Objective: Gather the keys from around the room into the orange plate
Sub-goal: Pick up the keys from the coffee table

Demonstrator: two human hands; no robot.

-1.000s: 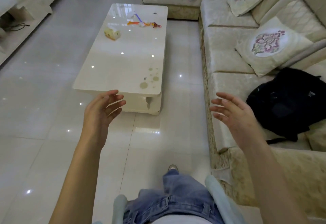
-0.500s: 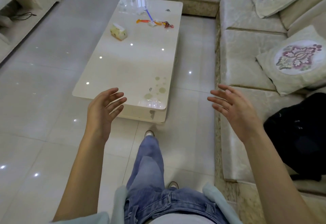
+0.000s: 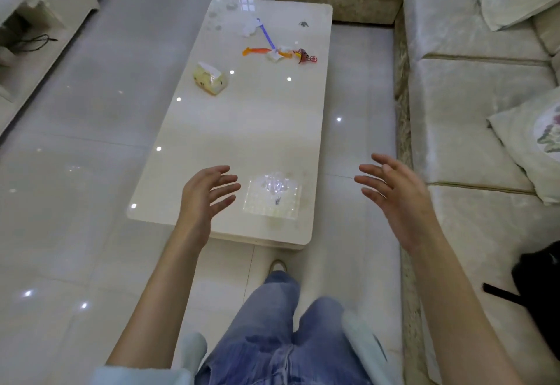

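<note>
Both bare: the left hand and right hand hover with fingers spread, holding nothing, over the coffee table edge.

Table: glossy cream top, white light spots reflected; faint olive blotches at near right end.
Tissue pack, far left on table: pale yellow, white top, small dark marks.
Strip: orange. Stick: blue-violet. Charm: red. Wrappers: white.
Floor: pale grey-white gloss tile, thin dark grout lines.
Sofa, right: cream, tonal damask pattern.
Cushion: cream with round mauve-and-green floral motif.
Bag, near right: black.
Jeans: faded blue denim. Sleeve: pale mint.
</note>
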